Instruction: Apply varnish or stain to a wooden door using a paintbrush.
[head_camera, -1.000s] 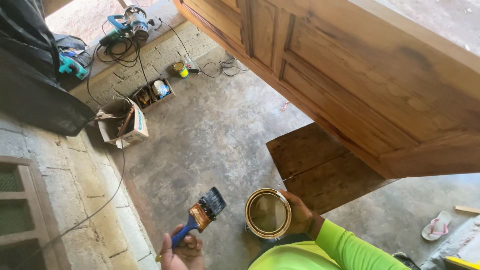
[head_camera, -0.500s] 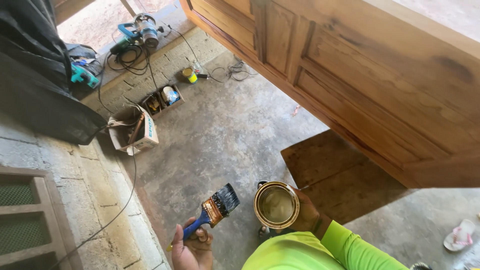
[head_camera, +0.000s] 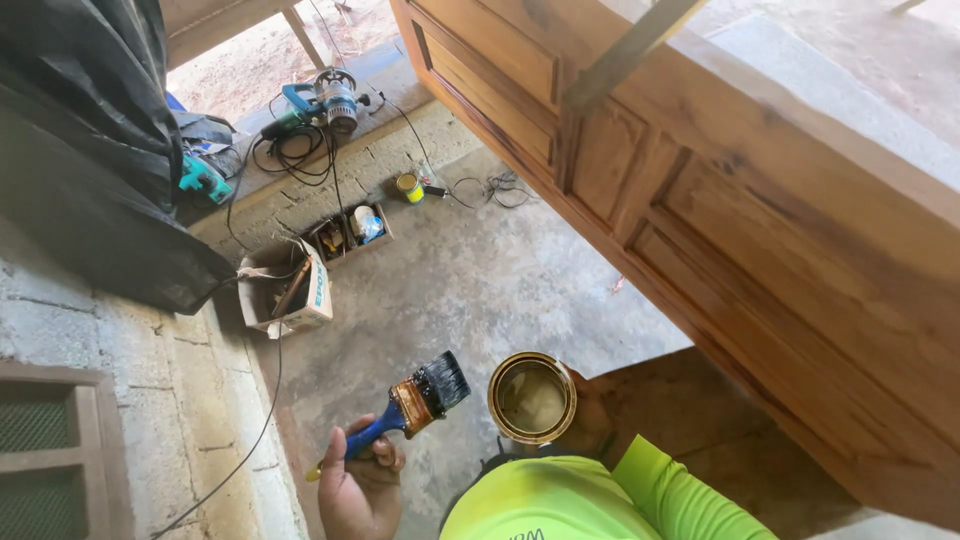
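Brush (head_camera: 428, 392) raised nearer tin (head_camera: 532, 397) | left hand (head_camera: 362, 480) pinching handle | right hand (head_camera: 590, 420) gripping tin

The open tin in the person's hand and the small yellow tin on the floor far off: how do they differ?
The round open metal tin is held up in the right hand, while the small yellow tin stands on the concrete floor near cables. The held tin shows brownish liquid inside; the yellow tin's contents cannot be made out. The held tin looks much larger, being nearer. Both are round cans.
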